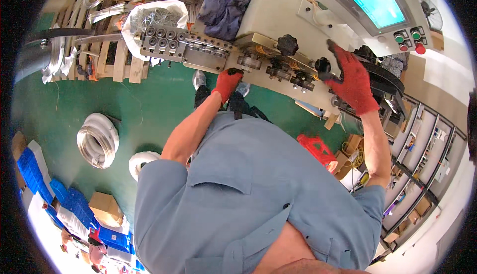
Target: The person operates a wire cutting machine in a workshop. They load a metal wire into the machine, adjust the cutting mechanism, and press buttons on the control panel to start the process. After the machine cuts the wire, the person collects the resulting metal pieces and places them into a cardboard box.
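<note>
My left hand [229, 83], in a red glove with dark fingertips, is closed at the front edge of a wire-forming machine [266, 78]. It is just below a metal feed roller [249, 62]; what its fingers hold, if anything, is hidden. My right hand [352, 80], gloved the same way, has its fingers stretched apart beside a black star-shaped knob [322, 66]. I cannot tell whether it touches the knob. A second black knob [287, 45] stands between my hands, above more rollers [279, 70]. Left of my left hand is a straightener block with several small rollers [163, 42].
A control panel with a lit screen [371, 0] and coloured buttons stands at the upper right. Dark cloth [224, 11] lies on the machine. Wire coils [98, 140] rest on the green floor. A white sack [155, 14], wooden pallets [119, 68] and shelving [422, 174] stand around.
</note>
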